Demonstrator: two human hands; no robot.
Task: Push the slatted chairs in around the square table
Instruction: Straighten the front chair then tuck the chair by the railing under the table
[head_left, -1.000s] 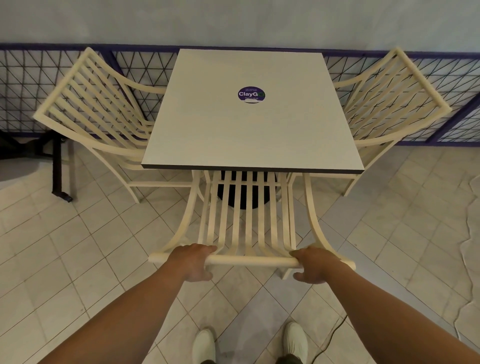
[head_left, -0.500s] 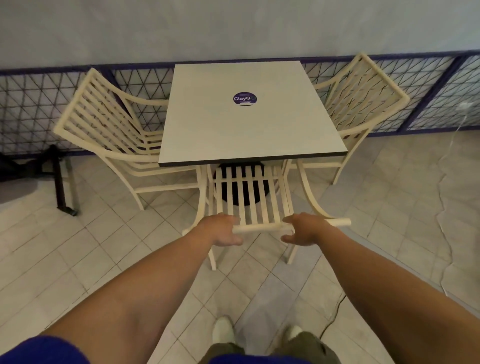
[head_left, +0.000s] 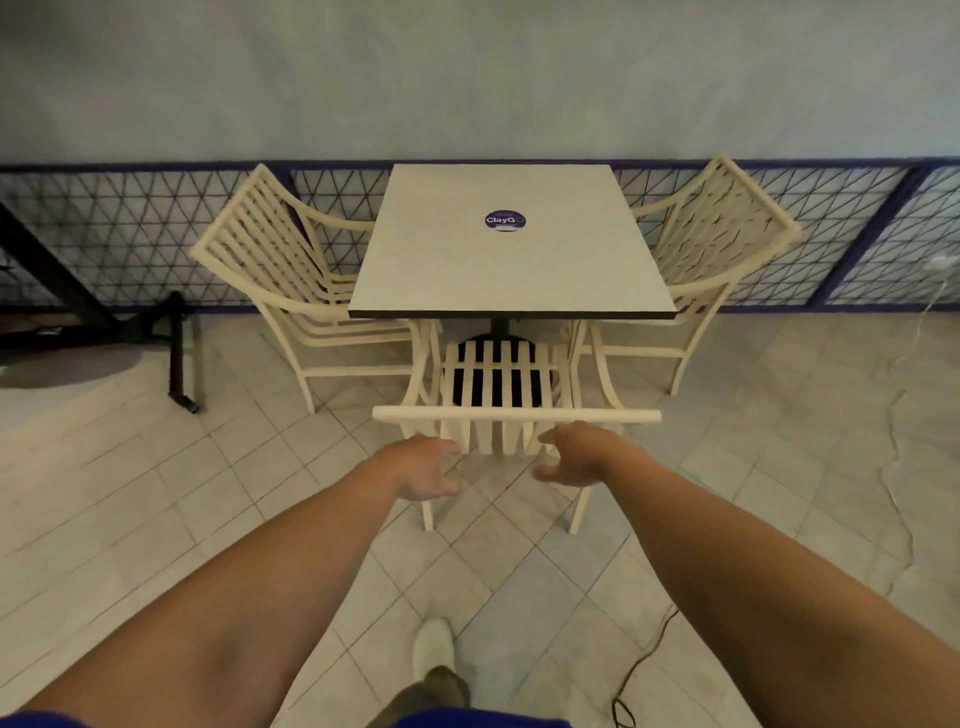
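Note:
A square grey table (head_left: 498, 275) with a round purple sticker stands against the far railing. A cream slatted chair (head_left: 514, 414) faces it on the near side, its seat partly under the tabletop. Another slatted chair (head_left: 275, 280) sits at the table's left and a third (head_left: 717, 249) at its right, both tucked close. My left hand (head_left: 428, 467) and my right hand (head_left: 576, 454) hover just below the near chair's top rail, fingers apart, touching nothing.
A purple-framed mesh railing (head_left: 130, 228) runs along the back wall. A black metal stand (head_left: 176, 353) sits on the tiled floor at the left. A thin black cable (head_left: 644, 660) trails across the tiles at the lower right, near my shoe (head_left: 431, 647).
Both hands have let go of the near chair's top rail and drawn back. I have stepped away, so the table and chairs look farther off.

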